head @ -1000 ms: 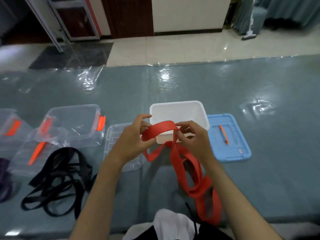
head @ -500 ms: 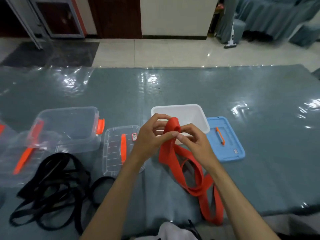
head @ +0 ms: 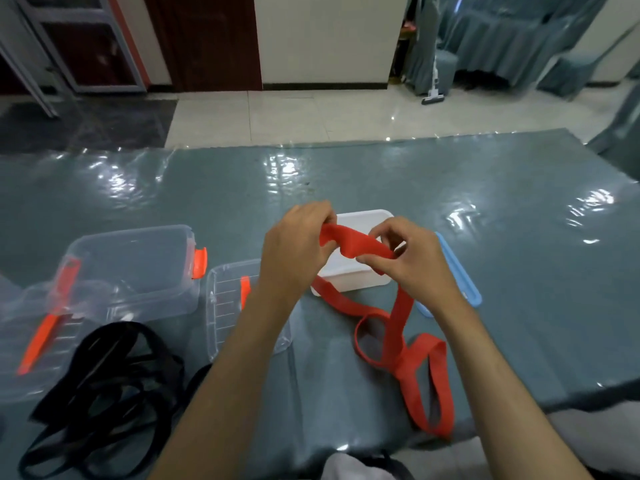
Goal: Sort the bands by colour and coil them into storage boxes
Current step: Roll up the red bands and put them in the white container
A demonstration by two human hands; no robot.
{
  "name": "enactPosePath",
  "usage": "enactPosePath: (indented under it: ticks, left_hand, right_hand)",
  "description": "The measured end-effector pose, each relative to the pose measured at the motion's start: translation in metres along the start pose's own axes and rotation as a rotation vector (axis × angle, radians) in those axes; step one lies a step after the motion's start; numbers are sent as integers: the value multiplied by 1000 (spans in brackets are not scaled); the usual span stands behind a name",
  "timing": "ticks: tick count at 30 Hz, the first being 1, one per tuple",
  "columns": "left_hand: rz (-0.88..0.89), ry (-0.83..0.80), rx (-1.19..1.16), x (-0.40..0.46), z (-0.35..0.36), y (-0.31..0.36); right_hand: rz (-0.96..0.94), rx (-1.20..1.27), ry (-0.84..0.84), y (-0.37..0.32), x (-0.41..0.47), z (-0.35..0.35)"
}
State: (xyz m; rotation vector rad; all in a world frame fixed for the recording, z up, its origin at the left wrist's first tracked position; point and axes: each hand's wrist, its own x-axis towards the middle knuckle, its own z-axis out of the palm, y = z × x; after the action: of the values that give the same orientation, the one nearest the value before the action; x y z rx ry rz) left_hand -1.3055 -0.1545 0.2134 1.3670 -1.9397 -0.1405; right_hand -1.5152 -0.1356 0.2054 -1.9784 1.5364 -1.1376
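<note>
A long red band (head: 401,344) trails in loops across the table toward the near edge. Its upper stretch is held taut above a white storage box (head: 349,273). My left hand (head: 294,247) grips one end of that stretch, and my right hand (head: 412,261) pinches the other. A tangle of black bands (head: 104,386) lies at the lower left. The white box's inside is mostly hidden behind my hands.
A clear box with orange latches (head: 138,268) stands at the left, with its clear lid (head: 228,306) beside it. Another clear lid (head: 38,334) lies further left. A blue lid (head: 460,278) sits right of the white box. The table (head: 485,220) has a glossy plastic cover.
My hands have drawn apart, stretching the red band's upper section sideways over the white box. The view has tilted up and to the right.
</note>
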Motion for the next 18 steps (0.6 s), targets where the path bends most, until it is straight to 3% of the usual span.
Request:
enactPosePath:
  ticks: [2,4,8,9,16,18]
  left_hand:
    - [-18,140,63,1,-1,9]
    - [-27,155,27,4,-1,14]
    - [-77,-258,-585,-1,3,21]
    - [-96,-295,-678,-4,6,23]
    - [-284,-72,-1050,-12,31,45]
    - [-267,-70,-1037,-10,36,46]
  right_hand:
    - [-31,-81,84,-6,2,-1]
    - [-34,-31,175,-11,4,-3]
    - [58,111,300,-19,10,-12]
    - [79,160,305,-20,10,-13]
    - [175,427,40,-7,-1,-25]
    - [221,599,-35,1,-7,-32]
